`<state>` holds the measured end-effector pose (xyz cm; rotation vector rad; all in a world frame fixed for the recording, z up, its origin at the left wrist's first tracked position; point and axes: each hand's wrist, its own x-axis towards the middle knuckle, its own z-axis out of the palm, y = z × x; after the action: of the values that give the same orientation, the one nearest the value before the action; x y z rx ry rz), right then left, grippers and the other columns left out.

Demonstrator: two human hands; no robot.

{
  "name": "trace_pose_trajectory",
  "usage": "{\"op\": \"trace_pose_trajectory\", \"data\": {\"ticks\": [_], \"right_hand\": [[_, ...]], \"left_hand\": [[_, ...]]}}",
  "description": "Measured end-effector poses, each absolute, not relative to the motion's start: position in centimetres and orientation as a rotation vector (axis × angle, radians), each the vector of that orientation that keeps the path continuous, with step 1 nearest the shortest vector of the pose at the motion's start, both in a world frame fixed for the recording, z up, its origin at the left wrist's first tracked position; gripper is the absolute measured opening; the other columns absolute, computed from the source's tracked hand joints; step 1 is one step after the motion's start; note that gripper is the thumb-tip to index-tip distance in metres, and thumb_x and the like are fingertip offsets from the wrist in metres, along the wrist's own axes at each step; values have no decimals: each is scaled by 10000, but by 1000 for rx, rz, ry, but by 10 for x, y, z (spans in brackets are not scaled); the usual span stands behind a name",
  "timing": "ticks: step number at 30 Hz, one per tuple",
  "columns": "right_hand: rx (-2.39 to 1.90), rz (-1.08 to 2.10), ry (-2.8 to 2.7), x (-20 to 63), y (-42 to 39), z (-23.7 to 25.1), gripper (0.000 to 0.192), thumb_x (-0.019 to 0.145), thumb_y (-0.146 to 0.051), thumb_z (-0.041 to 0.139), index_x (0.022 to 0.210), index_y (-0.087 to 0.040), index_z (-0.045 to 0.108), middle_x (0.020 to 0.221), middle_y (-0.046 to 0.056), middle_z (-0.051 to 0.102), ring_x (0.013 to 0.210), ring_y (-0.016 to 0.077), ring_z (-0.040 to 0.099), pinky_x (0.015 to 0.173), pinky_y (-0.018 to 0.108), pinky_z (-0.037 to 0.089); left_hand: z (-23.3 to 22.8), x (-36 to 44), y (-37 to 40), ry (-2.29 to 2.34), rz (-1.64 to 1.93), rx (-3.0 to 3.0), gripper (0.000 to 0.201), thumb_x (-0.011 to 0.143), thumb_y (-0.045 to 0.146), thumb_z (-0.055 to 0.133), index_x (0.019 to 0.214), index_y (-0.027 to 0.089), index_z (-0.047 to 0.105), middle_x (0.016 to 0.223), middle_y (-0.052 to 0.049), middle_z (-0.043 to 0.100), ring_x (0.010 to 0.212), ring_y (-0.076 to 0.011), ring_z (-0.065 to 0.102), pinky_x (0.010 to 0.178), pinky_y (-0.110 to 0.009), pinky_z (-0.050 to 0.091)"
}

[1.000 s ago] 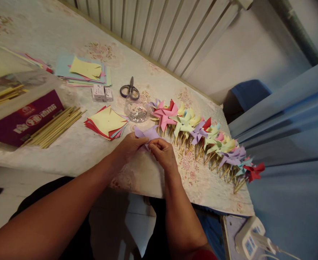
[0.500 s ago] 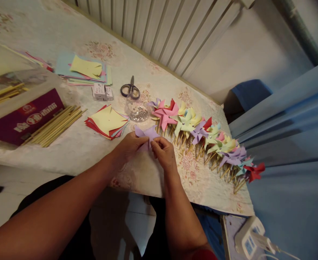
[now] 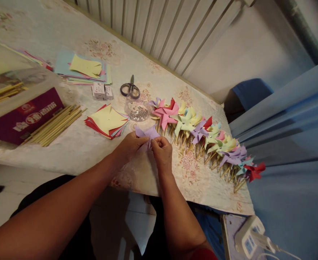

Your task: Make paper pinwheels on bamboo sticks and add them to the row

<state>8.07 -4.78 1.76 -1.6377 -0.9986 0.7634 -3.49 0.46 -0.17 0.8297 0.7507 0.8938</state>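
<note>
Between my two hands is a purple paper pinwheel (image 3: 147, 134), its blades partly folded in and its lower part covered by my fingers. My left hand (image 3: 130, 145) is closed on its left side, thumb across the paper toward the middle. From the right, my right hand (image 3: 161, 148) pinches the paper near the centre with thumb and curled fingers. Whether a pin sits between the fingertips I cannot make out. Just beyond the hands lies a clear container (image 3: 138, 111) of small shiny metal pieces. A stack of cut paper squares (image 3: 108, 121), yellow on top, is left of them.
Finished pinwheels (image 3: 199, 131) on sticks lie in a long row to the right. Scissors (image 3: 130, 88), small white boxes (image 3: 99, 91) and coloured paper sheets (image 3: 62, 65) lie farther back. Wooden sticks (image 3: 56, 126) rest against a purple-labelled box (image 3: 23, 119) at left.
My right hand has shifted slightly left, closer in on the purple pinwheel. The left hand keeps its place, and the things on the table are as before.
</note>
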Motion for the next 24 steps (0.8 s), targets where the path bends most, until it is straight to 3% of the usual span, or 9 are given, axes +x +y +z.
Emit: {"op": "trace_pose_trajectory", "data": {"ticks": [7,24], "right_hand": [[-1685,780,-966,81,-48,21,184,720,-342,646,627,-216,547,523,-76,489,502,103,424,506,231,330],[-1693,772,-1017,81,-49,21,215,723,-375,672,632,-205,577,520,-79,497,511,100,424,524,232,321]], "left_hand": [[5,-38,3,830,900,962,95,667,246,683,721,169,673,708,22,665,651,-128,552,606,-231,421],[14,-39,0,840,874,968,228,649,270,667,834,147,717,750,8,696,697,-143,582,662,-249,438]]}}
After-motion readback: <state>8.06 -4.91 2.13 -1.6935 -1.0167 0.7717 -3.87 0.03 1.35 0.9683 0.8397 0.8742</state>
